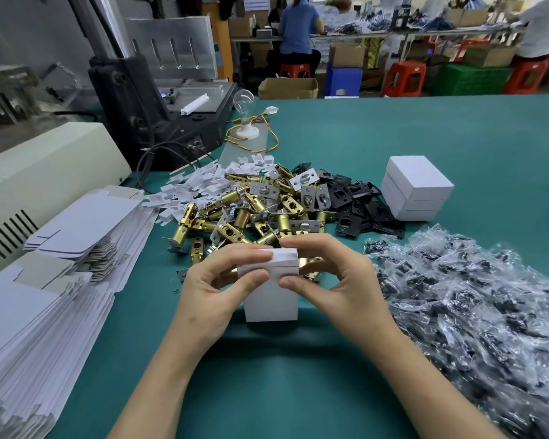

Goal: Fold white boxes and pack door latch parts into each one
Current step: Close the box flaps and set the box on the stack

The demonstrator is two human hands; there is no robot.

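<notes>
Straight ahead, close in: white box (271, 301) stood on end, long axis vertical.
Pinched at top end by L hand (222, 288) & R hand (332, 280), both equally near; latch pile (251, 213) just behind.

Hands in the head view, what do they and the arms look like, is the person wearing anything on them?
Both are bare. The left hand and right hand carry no gloves, rings or tape, and the thumbnails look short and unpainted. The left forearm and right forearm show no sleeve, watch or bracelet down to the bottom edge of the view.
</notes>
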